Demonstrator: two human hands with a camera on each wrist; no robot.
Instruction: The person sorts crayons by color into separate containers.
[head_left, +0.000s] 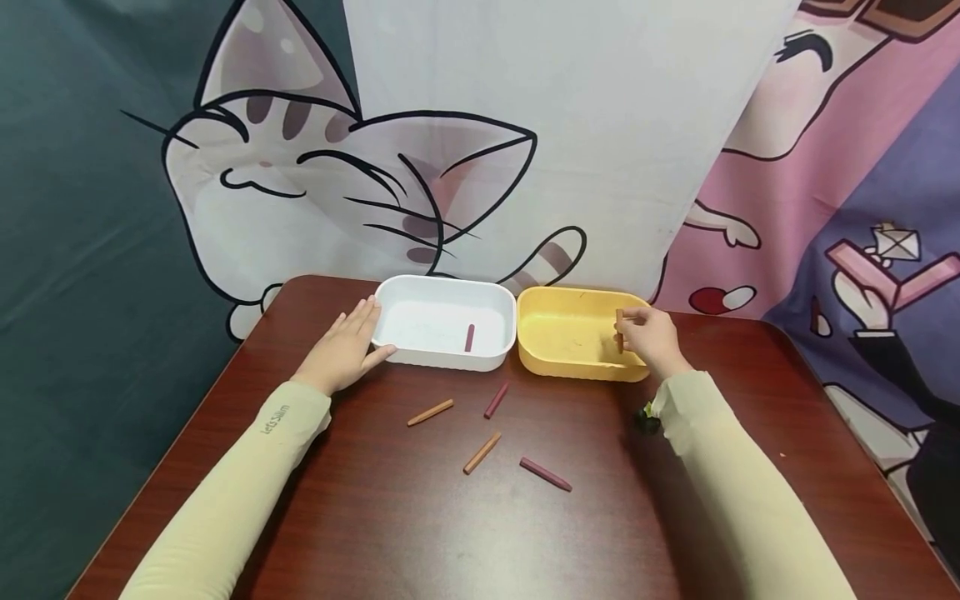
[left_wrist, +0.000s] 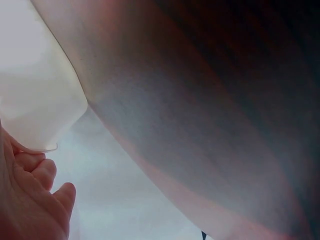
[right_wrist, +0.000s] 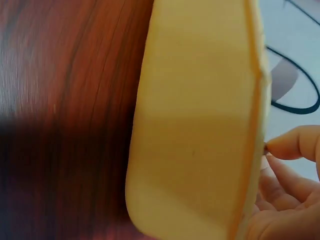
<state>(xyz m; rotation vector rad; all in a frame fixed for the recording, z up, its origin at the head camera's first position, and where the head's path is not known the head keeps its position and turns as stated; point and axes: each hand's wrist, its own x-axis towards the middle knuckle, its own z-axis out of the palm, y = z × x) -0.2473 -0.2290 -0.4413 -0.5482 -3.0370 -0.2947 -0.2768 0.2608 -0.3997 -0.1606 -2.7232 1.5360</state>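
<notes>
My right hand (head_left: 651, 337) pinches a brown crayon (head_left: 619, 331) between thumb and fingers, held upright over the right part of the yellow bin (head_left: 555, 367). In the right wrist view the bin's side wall (right_wrist: 195, 125) hides most of that crayon. With its fingers straight, my left hand (head_left: 343, 346) touches the left end of the white bin (head_left: 442, 358). The left wrist view shows fingers (left_wrist: 42, 172) beside that bin's pale wall (left_wrist: 45, 90). One dark red crayon (head_left: 469, 337) lies inside the white bin.
On the table (head_left: 420, 517) before the bins lie two orange-brown crayons (head_left: 431, 412) and two dark red crayons (head_left: 546, 474). The bins stand side by side near the back edge, against a cartoon-cat cloth (head_left: 622, 125). A small dark object (head_left: 647, 418) shows beside my right sleeve.
</notes>
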